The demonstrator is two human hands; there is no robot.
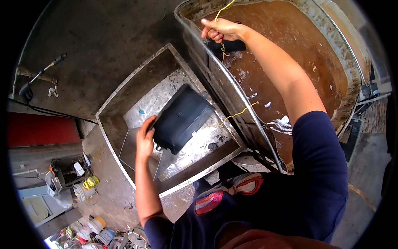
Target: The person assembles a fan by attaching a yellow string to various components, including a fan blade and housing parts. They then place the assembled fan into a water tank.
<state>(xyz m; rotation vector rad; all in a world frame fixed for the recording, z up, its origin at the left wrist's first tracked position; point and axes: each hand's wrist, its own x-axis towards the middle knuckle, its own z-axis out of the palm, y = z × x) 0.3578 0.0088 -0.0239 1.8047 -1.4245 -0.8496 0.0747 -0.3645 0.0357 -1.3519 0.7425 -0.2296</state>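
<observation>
My left hand (145,139) is closed on the near-left edge of a black plastic bin (182,118), which sits tilted inside a large open metal trough (108,85). Over the rim of the tank (232,79) of brown liquid (286,45), my right hand (219,31) has its fingers curled round a yellow cord (224,7). The cord shows above the fist and again below it. Just under that hand a black object (234,46) lies partly in the liquid, its shape half hidden by my hand and forearm.
Another yellow cord (240,112) crosses the rim between tank and trough. White scraps float in the liquid. To the left are a spray lance (43,71), a tap (53,90) and a red panel (41,129). Buckets (97,224) and clutter stand at the lower left.
</observation>
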